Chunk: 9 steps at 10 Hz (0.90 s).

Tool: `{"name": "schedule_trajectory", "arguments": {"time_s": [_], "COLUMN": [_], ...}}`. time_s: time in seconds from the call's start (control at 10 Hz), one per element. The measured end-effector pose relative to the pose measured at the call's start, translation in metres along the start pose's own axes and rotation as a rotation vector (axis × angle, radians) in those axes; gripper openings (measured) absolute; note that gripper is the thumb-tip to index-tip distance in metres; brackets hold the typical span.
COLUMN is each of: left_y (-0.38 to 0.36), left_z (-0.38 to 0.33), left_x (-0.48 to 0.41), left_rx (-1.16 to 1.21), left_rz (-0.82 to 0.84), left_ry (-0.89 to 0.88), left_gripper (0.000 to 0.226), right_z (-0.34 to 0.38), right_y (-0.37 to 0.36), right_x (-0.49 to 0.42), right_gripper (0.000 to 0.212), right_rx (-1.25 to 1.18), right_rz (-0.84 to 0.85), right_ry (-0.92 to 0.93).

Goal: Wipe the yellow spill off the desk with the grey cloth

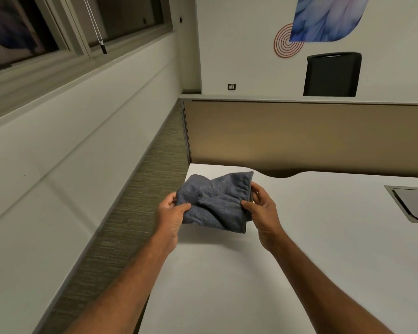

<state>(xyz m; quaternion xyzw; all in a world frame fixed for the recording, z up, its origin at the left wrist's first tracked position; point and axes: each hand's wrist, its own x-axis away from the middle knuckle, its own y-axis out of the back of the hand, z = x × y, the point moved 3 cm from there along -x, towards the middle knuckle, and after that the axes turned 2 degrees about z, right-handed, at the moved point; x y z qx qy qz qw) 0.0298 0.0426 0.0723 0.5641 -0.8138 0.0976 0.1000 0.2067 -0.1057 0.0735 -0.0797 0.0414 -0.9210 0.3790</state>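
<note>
**Both hands hold the grey cloth above the desk's far left corner**

The grey cloth [215,201] is bunched and folded, held between two bare hands over the white desk [299,261], near its far left corner. The left hand [170,213] pinches the cloth's left edge between thumb and fingers. The right hand [263,208] pinches the right edge the same way. A tan divider panel [299,133] stands along the desk's far side. A grey hatch [413,203] is set into the desk at the right. A black chair [332,74] shows beyond the panel.
</note>
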Motion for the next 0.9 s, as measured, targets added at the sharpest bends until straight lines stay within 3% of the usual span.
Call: {"name": "schedule_trajectory", "arguments": {"time_s": [0.1, 0.2, 0.4, 0.7, 0.9], "left_y": [0.002, 0.003, 0.001, 0.002, -0.002], "left_z": [0.029, 0.047, 0.057, 0.056, 0.045], "left_x": [-0.011, -0.011, -0.009, 0.011, 0.061], "left_rx": [-0.07, -0.103, -0.191, -0.271, -0.455], "left_rz": [-0.063, -0.106, -0.13, -0.155, -0.147], "left_ry": [0.133, 0.176, 0.07, -0.112, -0.336], "left_gripper": [0.031, 0.035, 0.044, 0.051, 0.053], "right_z": [-0.023, -0.042, -0.042, -0.044, -0.035], "right_y": [0.003, 0.005, 0.004, 0.008, 0.02], "right_x": [-0.007, -0.006, 0.0, 0.023, 0.059], "right_gripper": [0.04, 0.046, 0.05, 0.045, 0.049], "right_rx": [0.18, 0.352, 0.539, 0.729, 0.894], "right_rz": [-0.031, -0.08, -0.187, -0.184, -0.184], "right_ry": [-0.068, -0.119, -0.104, -0.037, 0.085]}}
